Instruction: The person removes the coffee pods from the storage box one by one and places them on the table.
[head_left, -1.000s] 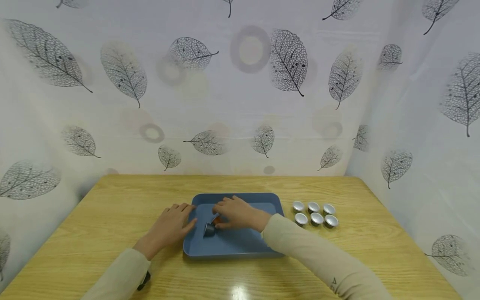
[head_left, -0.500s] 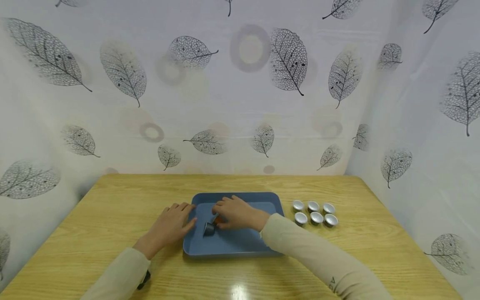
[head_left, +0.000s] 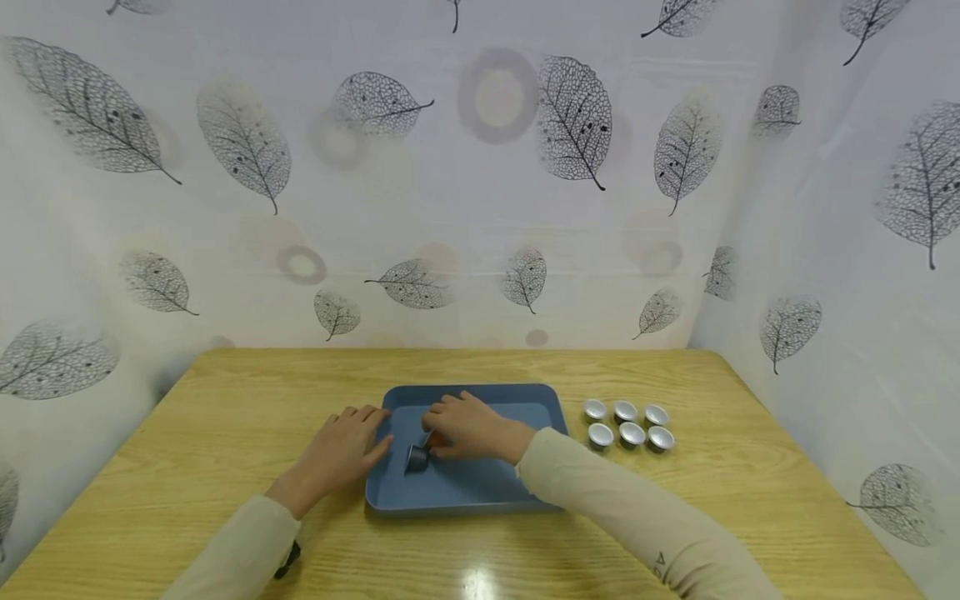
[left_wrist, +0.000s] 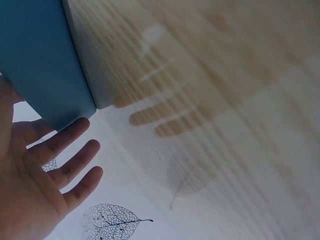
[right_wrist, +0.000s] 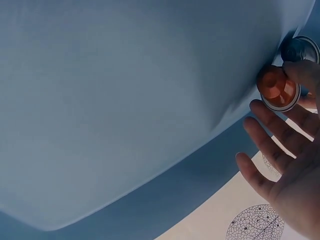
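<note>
In the head view, my right hand (head_left: 471,427) reaches into a blue tray (head_left: 487,492) and pinches an orange coffee capsule (head_left: 435,440) between thumb and index finger. The right wrist view shows this orange capsule (right_wrist: 276,86) tilted, its rim towards the palm, the other fingers spread. Right beside it lies a dark coffee capsule (head_left: 417,458) on its side, partly behind the thumb in the right wrist view. My left hand (head_left: 341,450) rests at the tray's left edge. In the left wrist view its fingers extend loosely, with fingertips against the tray's corner (left_wrist: 47,65).
Several coffee capsules (head_left: 632,435) with silver lids facing up stand in two rows on the wooden table (head_left: 247,417), right of the tray. A white curtain (head_left: 450,208) with a leaf print hangs behind the table and along its sides.
</note>
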